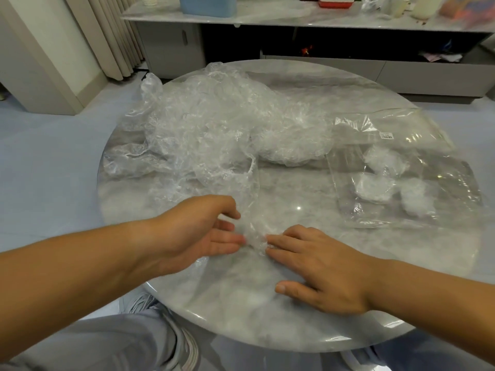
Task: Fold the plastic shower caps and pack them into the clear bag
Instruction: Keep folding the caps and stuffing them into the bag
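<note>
Now, left hand [192, 231], right hand [321, 274] palm-down, fingers [280, 243] meeting at shower cap [255, 234]

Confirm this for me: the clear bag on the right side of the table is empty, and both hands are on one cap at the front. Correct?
Not quite. The clear bag is not empty: the head view shows three folded caps inside it. The rest holds: it lies on the right of the table, and the left hand and right hand are on one cap at the front.

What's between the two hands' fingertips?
Head view: the bunched end of a crumpled shower cap, with the left hand and right hand at its sides.
</note>
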